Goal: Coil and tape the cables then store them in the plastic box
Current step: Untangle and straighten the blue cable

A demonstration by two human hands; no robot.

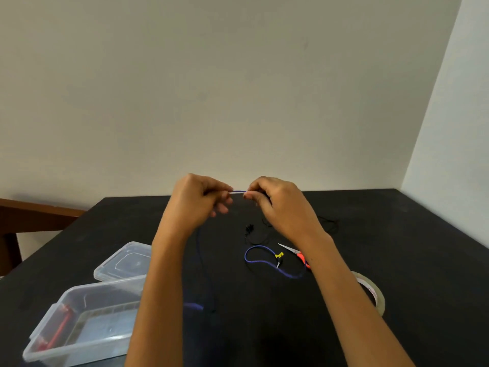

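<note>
The blue cable (238, 191) is off the worktop (397, 247), held up in front of the person. A short, near-level stretch is drawn taut between the two hands. The left hand (195, 200) pinches one end of this stretch and the right hand (277, 202) pinches the other. On both hands the fingers (226, 189) are curled and clamped on the cable, thumb against forefinger.

From the left hand a length hangs down and trails toward the near edge. A loose blue loop with a yellow plug (279, 255) lies on the worktop below the right hand. Whether it is the same cable's other end cannot be confirmed.

Judgement: the raised, taut hold straightens the cable and sets a starting point for the first turn, and coiling has barely begun.

A black cable (250, 229) lies uncoiled beyond the loop. The scissors (300, 256), with orange handles, sit just beside the loop. The tape roll (375, 292) lies nearer, on the right, partly hidden by the forearm. Both appear staged within the right hand's reach for binding.

The plastic box (105, 283) stands open at the near left with its lid (124, 260) set behind it, ready for storage. A red item (63, 321) shows inside, but what it is cannot be told.
</note>
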